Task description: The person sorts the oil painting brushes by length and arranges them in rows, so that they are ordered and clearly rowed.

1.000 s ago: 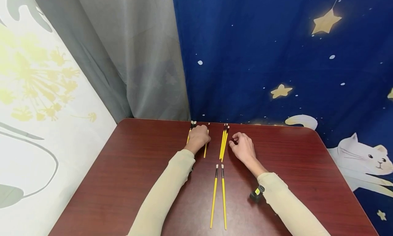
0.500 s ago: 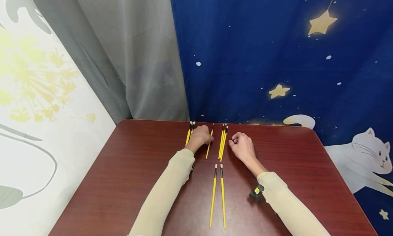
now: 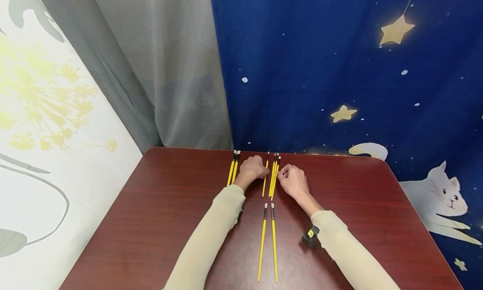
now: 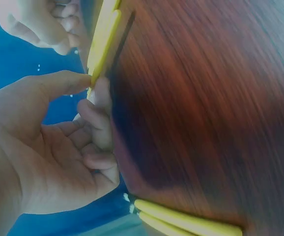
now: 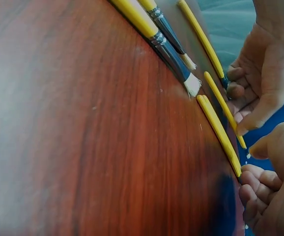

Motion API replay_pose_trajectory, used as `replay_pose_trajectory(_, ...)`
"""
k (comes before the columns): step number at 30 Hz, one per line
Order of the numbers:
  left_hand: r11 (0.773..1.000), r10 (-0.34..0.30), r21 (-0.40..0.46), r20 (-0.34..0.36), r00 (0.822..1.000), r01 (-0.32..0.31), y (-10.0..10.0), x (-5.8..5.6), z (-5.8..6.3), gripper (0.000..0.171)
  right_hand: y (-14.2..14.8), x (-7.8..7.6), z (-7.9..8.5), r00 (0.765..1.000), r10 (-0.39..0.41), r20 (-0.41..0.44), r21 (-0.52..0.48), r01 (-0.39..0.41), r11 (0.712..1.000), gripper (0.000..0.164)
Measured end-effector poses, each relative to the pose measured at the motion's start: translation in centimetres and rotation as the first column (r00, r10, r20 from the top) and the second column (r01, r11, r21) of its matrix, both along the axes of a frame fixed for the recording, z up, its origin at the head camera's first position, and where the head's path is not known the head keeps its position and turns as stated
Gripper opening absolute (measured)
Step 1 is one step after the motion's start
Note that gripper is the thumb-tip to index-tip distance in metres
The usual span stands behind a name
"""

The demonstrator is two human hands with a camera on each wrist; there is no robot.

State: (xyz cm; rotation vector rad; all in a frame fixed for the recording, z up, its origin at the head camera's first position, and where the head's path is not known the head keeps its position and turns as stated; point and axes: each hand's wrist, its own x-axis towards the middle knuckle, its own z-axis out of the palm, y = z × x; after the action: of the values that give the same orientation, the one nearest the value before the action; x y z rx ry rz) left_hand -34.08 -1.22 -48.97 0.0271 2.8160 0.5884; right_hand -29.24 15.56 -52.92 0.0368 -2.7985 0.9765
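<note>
In the head view my left hand (image 3: 255,167) pinches one yellow-handled paintbrush (image 3: 265,179) between thumb and fingertips, handle toward me. Just right of it lies a bundle of several paintbrushes (image 3: 273,181), nearly parallel to the pinched one. My right hand (image 3: 294,180) is at the bundle's right side, fingers loosely bent and fingertips right at the handles. From the right wrist view, a gap shows between the right thumb (image 5: 260,147) and the fingers beside the bundle (image 5: 219,135). The left wrist view shows the pinched brush (image 4: 106,44) at the left thumb tip.
Two paintbrushes (image 3: 233,168) lie left of my left hand, partly hidden by it. Nearer to me, two more paintbrushes (image 3: 273,244) lie side by side, bristles pointing away. The reddish-brown table (image 3: 170,223) ends at a blue starry curtain (image 3: 302,72) and a grey curtain (image 3: 188,72).
My left hand has slid the pinched paintbrush to the right, close to the bundle. My right hand has shifted slightly left, up to the bundle's side. The near pair stays put.
</note>
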Motion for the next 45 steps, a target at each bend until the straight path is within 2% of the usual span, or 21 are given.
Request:
replay_pose_trajectory(8, 1.0, 0.013, -0.026, -0.027, 1.0, -0.013, 1.2, 0.3, 0.0, 0.028, -0.8, -0.4, 0.4, 0.993, -0.083, 0.084, 0.051, 0.079, 0.996, 0.02)
replay_pose_trajectory(14, 0.999, 0.024, -0.044, -0.033, 0.999, -0.025, 1.4, 0.2, -0.1, 0.025, -1.3, -0.8, 0.6, 0.988, -0.107, 0.111, 0.074, 0.099, 0.992, 0.02)
replay_pose_trajectory(23, 0.998, 0.026, -0.059, -0.058, 0.998, -0.03, 1.4, 0.3, -0.4, 0.025, -1.9, -1.2, 0.6, 0.98, -0.14, 0.144, 0.087, 0.129, 0.988, 0.029)
replay_pose_trajectory(28, 0.996, 0.02, -0.085, -0.063, 0.998, -0.026, 1.7, 0.1, -0.4, 0.026, -2.0, -1.4, 0.6, 0.977, -0.14, 0.159, 0.105, 0.124, 0.987, 0.03)
replay_pose_trajectory(37, 0.995, 0.01, -0.101, -0.027, 1.0, -0.013, 1.9, -0.8, -0.9, 0.026, -1.6, -2.1, 0.3, 0.972, -0.137, 0.191, 0.12, 0.116, 0.986, 0.029)
replay_pose_trajectory(45, 0.993, 0.016, -0.117, -0.035, 0.999, -0.02, 2.0, -0.6, -1.1, 0.027, -1.5, -2.5, 0.6, 0.963, -0.138, 0.23, 0.142, 0.107, 0.984, 0.035)
